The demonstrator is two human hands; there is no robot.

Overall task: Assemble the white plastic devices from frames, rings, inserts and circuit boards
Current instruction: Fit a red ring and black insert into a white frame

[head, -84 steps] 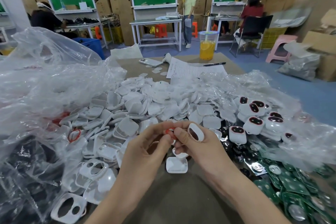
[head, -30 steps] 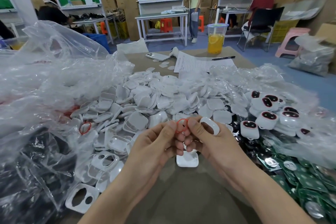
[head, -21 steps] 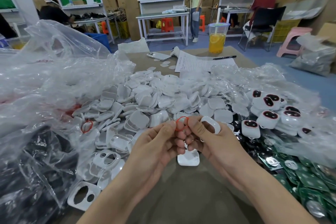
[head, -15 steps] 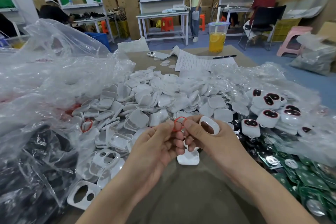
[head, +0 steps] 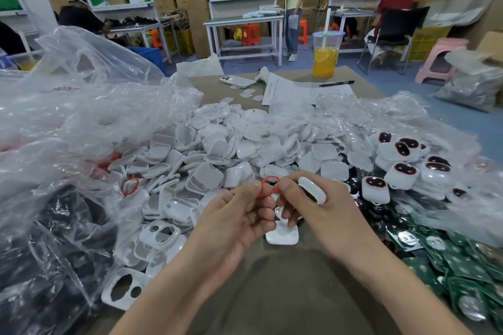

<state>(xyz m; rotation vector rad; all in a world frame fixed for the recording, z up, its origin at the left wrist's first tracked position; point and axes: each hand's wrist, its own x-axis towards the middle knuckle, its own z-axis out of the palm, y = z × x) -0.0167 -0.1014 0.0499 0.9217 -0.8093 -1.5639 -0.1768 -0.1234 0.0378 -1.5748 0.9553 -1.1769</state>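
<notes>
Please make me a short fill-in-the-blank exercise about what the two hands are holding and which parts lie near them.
The left hand and the right hand both pinch one thin ring of ____ colour.
The white oval plastic frame is carried by the ____ hand.
The flat circuit boards heaped at the person's near right are ____.
Missing words: red; right; green.

glossy white plastic shells (head: 245, 149), crinkled clear plastic bag (head: 81, 117)
</notes>
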